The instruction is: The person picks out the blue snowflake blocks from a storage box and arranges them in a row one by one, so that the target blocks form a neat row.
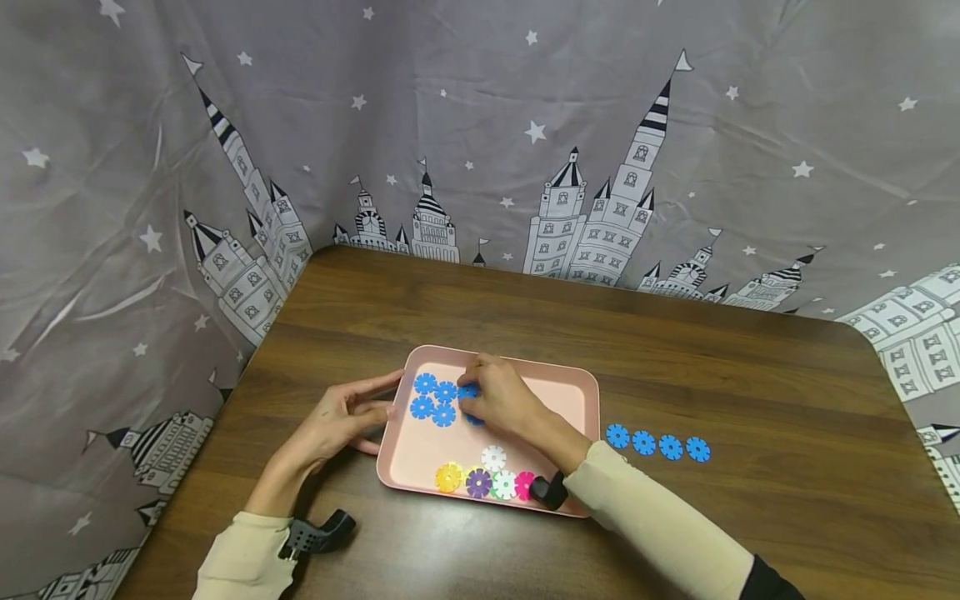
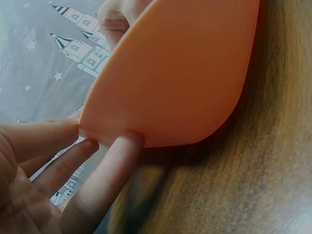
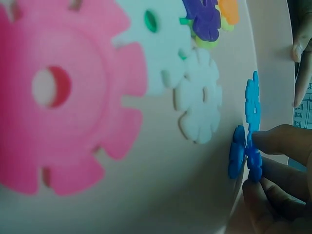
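Nearest us, mixed-colour discs (image 1: 478, 482) lie along the tray's near side. A little farther, a row of four blue discs (image 1: 667, 447) sits on the table (image 1: 810, 492), right of the pink tray (image 1: 558, 396). Our left hand (image 1: 337, 421) lays fairly straight fingers against its outer left wall. Beyond, our right hand (image 1: 504, 398) pinches a blue disc (image 3: 254, 165) inside, beside the loose blue discs (image 1: 443, 416). We judge this as arranging blues; next calls for setting it flat, then loosening the pinch.
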### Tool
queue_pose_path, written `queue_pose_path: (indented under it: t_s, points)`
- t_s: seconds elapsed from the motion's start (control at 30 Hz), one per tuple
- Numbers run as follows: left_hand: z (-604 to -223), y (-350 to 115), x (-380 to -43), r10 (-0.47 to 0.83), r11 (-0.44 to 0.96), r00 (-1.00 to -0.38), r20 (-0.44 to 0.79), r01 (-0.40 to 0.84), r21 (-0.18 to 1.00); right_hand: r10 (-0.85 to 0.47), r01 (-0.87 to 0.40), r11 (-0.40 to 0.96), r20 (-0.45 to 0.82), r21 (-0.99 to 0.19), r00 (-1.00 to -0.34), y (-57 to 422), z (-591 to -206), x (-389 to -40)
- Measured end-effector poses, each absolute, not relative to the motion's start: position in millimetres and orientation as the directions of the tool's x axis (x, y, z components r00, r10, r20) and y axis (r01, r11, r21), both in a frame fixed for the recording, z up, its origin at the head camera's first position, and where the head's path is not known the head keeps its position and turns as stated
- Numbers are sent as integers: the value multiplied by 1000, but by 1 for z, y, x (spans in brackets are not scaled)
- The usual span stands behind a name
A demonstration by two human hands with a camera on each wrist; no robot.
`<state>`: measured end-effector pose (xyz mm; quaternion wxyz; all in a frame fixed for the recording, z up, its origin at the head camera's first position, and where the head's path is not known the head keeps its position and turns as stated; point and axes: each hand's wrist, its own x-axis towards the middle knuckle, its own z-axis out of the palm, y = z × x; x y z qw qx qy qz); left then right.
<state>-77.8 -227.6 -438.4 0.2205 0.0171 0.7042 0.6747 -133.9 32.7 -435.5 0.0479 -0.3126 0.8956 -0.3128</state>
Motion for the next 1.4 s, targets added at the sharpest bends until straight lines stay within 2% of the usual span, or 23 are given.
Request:
queue_pose_path:
  t_s: [0.33,0.6,1.0,1.4]
  points:
    - [-438,-228,-77,322,97,-904,-281,-264,960,-565,-491,626,83,-606,-821,36,-431,-132]
    - [-437,-225,-78,323,90,-905,-275,-260,961,-477,-438,607,137,-663,-868,62,-414,-124]
    - [-437,-227,-77,327,104,-904,-274,-254,962,-250,-336,643,226,-688,-941,136,-403,-101]
    - [-440,-225,-79,312,96,-910,-275,-258,961,18,-196,683,285,-703,-958,216,-426,-77]
